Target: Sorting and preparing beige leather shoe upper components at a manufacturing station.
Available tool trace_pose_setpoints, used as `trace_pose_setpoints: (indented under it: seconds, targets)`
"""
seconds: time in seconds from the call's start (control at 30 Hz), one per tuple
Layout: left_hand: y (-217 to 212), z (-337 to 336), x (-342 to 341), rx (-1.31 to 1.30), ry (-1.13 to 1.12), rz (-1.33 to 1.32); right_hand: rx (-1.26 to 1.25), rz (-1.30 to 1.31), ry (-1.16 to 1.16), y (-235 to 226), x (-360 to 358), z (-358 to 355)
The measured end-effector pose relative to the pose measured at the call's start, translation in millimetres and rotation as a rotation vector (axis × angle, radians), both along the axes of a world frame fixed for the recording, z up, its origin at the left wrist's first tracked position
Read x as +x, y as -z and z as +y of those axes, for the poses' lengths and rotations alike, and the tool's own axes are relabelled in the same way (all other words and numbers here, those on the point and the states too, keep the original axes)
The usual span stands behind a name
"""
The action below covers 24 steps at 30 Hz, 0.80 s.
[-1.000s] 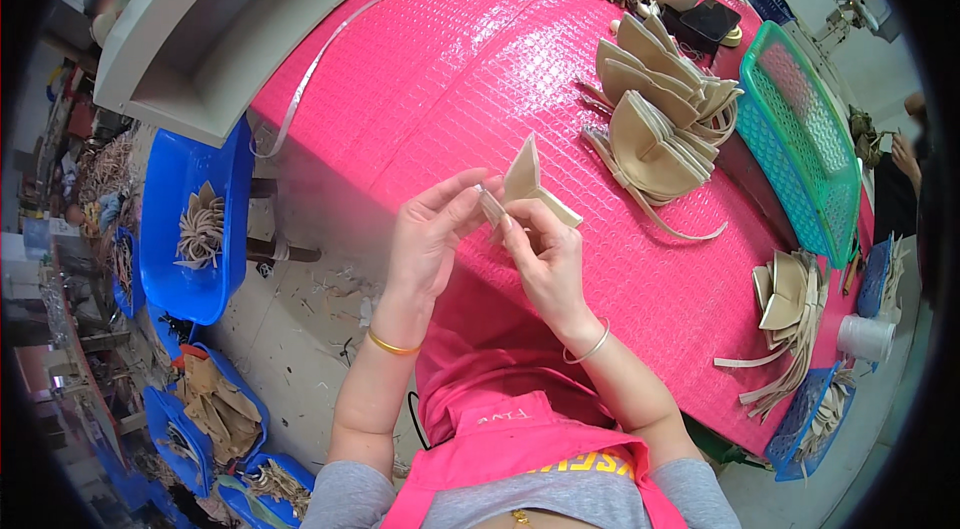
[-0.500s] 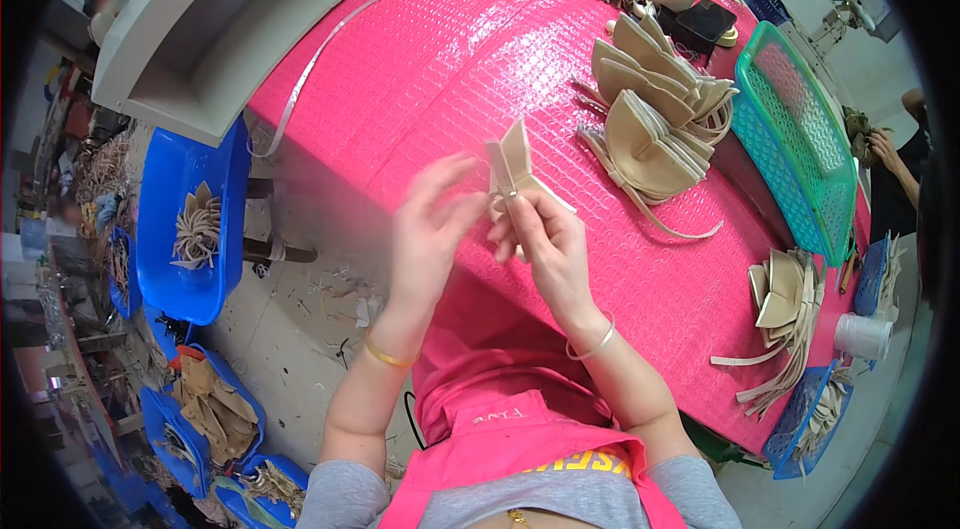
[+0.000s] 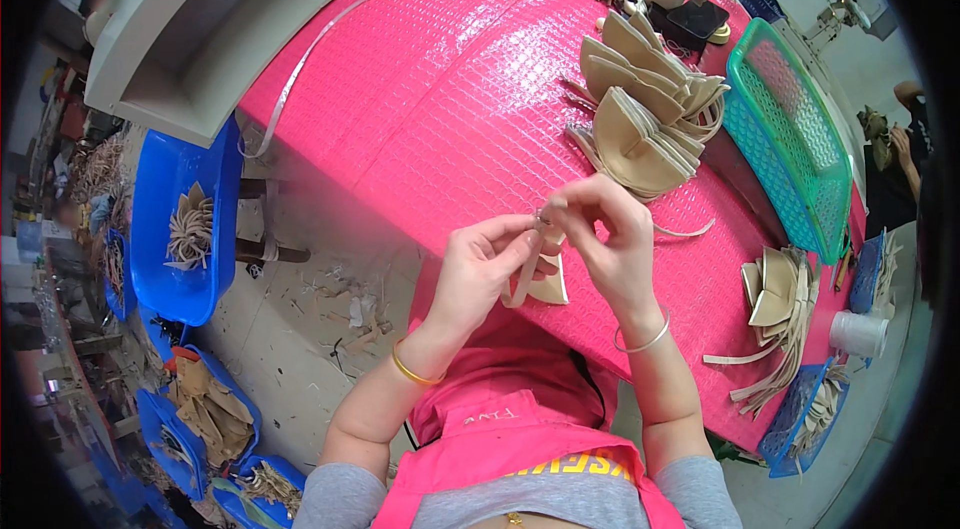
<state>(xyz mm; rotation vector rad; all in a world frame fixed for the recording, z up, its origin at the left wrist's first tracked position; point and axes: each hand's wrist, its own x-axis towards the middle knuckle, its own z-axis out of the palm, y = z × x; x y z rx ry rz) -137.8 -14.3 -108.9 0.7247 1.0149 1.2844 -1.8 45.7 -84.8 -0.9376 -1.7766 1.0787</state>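
My left hand [image 3: 484, 267] pinches a narrow beige strap [image 3: 521, 287], which hangs in a loop below the fingers. A beige panel [image 3: 551, 286], flat and stiff-looking, hangs under the hands, partly hidden by them. Close beside it, my right hand [image 3: 612, 237] is closed, thumb and fingertips meeting the left ones at a small shiny metal piece [image 3: 541, 220], perhaps a buckle. The fingers cover much of the strap's end. Just beyond the right hand lies a stack of folded beige panels [image 3: 645, 144] with straps.
A pink-covered table [image 3: 420, 119] spreads ahead. To its right stand a green basket [image 3: 790, 139], a bundle of strapped pieces [image 3: 775, 294] and a white spool [image 3: 858, 334]. Blue bins [image 3: 180, 279] sit at left, by a grey shelf [image 3: 190, 79]. A co-worker's arm [image 3: 908, 159] shows at far right.
Both hands came nearer my body with the piece, which now hangs downward instead of standing up. The left hand, apart before, now pinches the strap; the right moved rightward to the metal piece.
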Motion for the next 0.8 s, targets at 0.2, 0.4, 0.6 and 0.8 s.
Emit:
trace_pose_setpoints:
  seconds: [0.2,0.4,0.6,0.8]
  targets:
    - [-7.0,5.2,3.9,-0.257,0.185,-0.304,0.676,-0.194,-0.226,15.0,24.3,-22.2]
    - [-10.4,1.5,7.2,-0.132,0.075,-0.185,0.742,-0.131,-0.106,29.2,26.2,-31.7]
    - [-11.7,-1.1,4.1,-0.063,0.092,-0.109,0.609,0.049,-0.06,31.5,25.5,-34.3]
    - [-11.6,-3.4,-0.2,0.03,0.145,0.03,0.457,0.159,-0.029,32.1,20.8,-39.6]
